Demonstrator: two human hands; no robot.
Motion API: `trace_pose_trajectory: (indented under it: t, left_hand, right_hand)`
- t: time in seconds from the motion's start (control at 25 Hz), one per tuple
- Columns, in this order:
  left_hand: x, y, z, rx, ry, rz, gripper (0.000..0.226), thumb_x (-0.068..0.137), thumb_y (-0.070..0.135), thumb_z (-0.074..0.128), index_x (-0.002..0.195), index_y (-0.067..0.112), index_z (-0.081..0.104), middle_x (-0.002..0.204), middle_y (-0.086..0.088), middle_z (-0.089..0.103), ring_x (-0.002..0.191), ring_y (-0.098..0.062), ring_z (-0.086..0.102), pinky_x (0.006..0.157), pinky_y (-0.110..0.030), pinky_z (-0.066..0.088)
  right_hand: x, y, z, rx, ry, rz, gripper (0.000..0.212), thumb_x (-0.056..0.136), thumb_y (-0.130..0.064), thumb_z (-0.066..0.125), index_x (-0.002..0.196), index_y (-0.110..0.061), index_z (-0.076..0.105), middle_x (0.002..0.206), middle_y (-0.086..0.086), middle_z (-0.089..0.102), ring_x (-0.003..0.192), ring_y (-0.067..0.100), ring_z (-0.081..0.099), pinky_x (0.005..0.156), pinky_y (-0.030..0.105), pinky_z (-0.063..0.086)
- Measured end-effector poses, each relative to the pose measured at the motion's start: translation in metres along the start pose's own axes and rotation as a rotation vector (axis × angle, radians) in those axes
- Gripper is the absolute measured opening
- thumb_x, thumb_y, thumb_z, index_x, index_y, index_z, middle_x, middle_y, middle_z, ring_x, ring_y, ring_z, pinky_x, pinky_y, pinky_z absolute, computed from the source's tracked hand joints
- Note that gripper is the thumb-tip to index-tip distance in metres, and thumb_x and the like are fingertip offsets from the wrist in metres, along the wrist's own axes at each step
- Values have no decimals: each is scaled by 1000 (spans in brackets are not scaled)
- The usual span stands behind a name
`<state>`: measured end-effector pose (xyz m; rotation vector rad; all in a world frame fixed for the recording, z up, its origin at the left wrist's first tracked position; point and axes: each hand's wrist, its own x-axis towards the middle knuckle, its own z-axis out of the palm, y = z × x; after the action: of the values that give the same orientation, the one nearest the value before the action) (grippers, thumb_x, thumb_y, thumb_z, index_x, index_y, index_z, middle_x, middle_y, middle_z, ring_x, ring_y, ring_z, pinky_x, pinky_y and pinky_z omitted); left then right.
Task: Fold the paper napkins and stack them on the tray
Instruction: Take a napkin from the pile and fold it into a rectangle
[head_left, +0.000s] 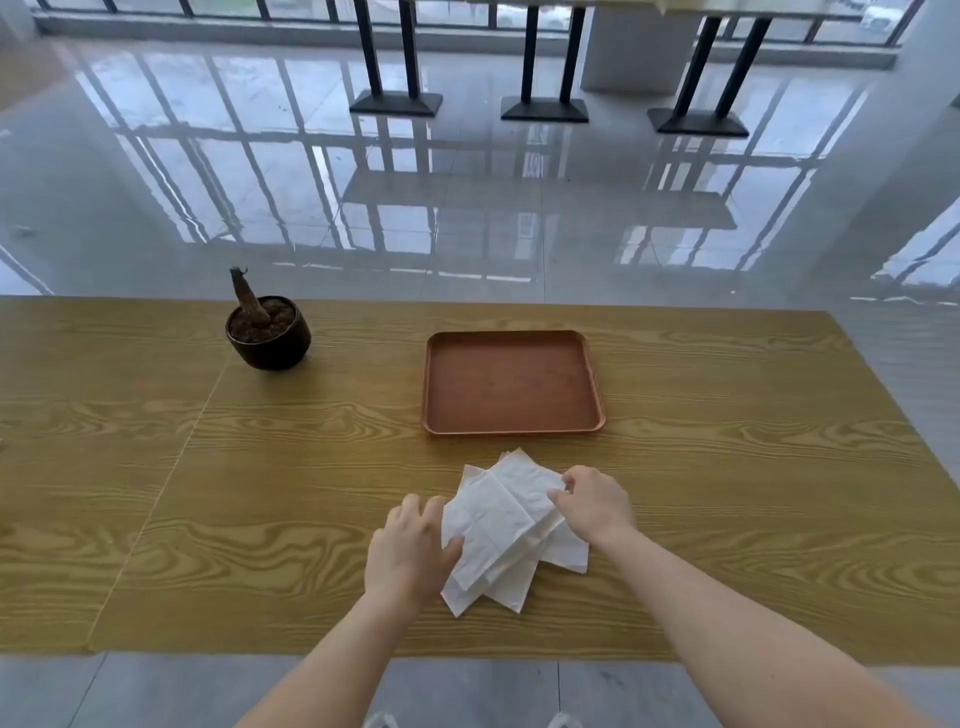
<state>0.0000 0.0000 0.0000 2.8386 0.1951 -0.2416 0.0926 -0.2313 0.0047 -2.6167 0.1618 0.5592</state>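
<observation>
A loose pile of white paper napkins (501, 525) lies fanned out on the wooden table, just in front of a brown tray (511, 431) that holds nothing. My left hand (413, 551) rests on the pile's left edge, thumb over the top napkin. On the pile's right side my right hand (592, 501) pinches the top napkin's edge between its fingertips. The lower sheets are partly hidden under the top one.
A dark round pot (270, 338) with a bare brown stump stands at the back left of the table (208, 493). The table's near edge runs just below the napkins. Beyond the far edge lie glossy floor tiles and black table legs.
</observation>
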Motion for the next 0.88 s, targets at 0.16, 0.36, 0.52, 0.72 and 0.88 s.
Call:
trace_pose_trajectory:
  t: [0.16, 0.36, 0.52, 0.72, 0.88]
  left_hand:
    - [-2, -9, 17, 21, -95, -82, 59, 87, 62, 51, 135, 31, 43, 122, 5, 52, 112, -18, 49, 83, -34, 50]
    - [-6, -17, 30, 140, -60, -48, 63, 85, 65, 54, 136, 30, 43, 141, 2, 44, 127, -20, 41, 94, -37, 44]
    - [-14, -28, 39, 137, -40, -62, 68, 86, 67, 51, 141, 30, 39, 154, -2, 34, 142, -23, 27, 106, -42, 37]
    - [-14, -29, 42, 74, -24, -88, 76, 88, 69, 46, 149, 26, 32, 155, 1, 32, 144, -21, 24, 110, -42, 32]
    - [-13, -22, 41, 55, -7, -134, 62, 92, 67, 39, 139, 26, 44, 152, -1, 36, 141, -22, 27, 109, -43, 33]
  right_hand:
    - [7, -3, 7, -61, 29, 87, 36, 93, -45, 59, 114, -15, 61, 112, 3, 66, 97, 24, 62, 73, 34, 49]
    - [15, -7, 17, 23, 45, 111, 31, 90, -36, 66, 114, -16, 64, 111, 4, 68, 96, 23, 62, 72, 32, 48]
    - [20, -6, 18, 78, 66, 119, 19, 86, -23, 71, 105, -20, 70, 104, 1, 71, 94, 22, 65, 69, 29, 46]
    - [15, -3, 5, 114, 136, 105, 14, 86, -21, 65, 72, -24, 65, 75, -8, 66, 69, 12, 60, 54, 29, 45]
    - [6, -12, -4, 227, 180, 36, 11, 83, -17, 61, 73, -19, 61, 72, -4, 66, 69, 17, 61, 60, 37, 51]
